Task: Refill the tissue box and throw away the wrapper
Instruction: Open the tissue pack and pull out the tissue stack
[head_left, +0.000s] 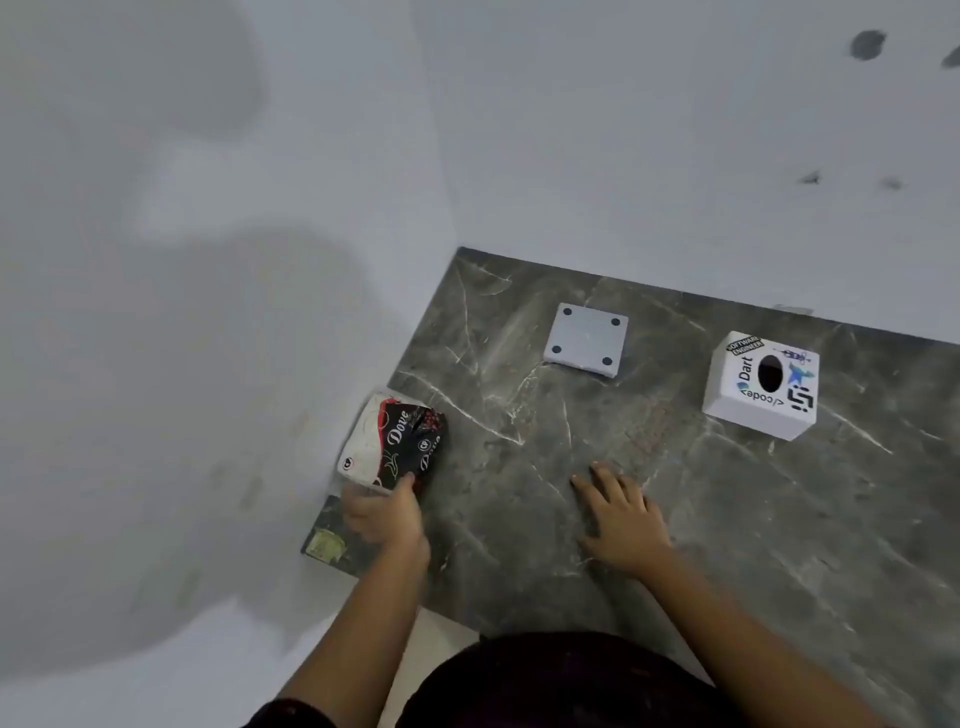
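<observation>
The left hand (382, 512) grips the near end of the tissue pack (393, 446) at the desk's (597, 582) left edge, right hand (621, 512) spread flat mid-desk, box (761, 384) well right and farther off, nearer the right hand.

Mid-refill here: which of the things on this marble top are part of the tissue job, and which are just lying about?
Part of the job:
- Dove tissue pack, gripped by the left hand
- white stickered tissue box cover
- grey base plate, likely the box's bottom

Lying about:
- yellowish sticker at the marble top's corner
</observation>
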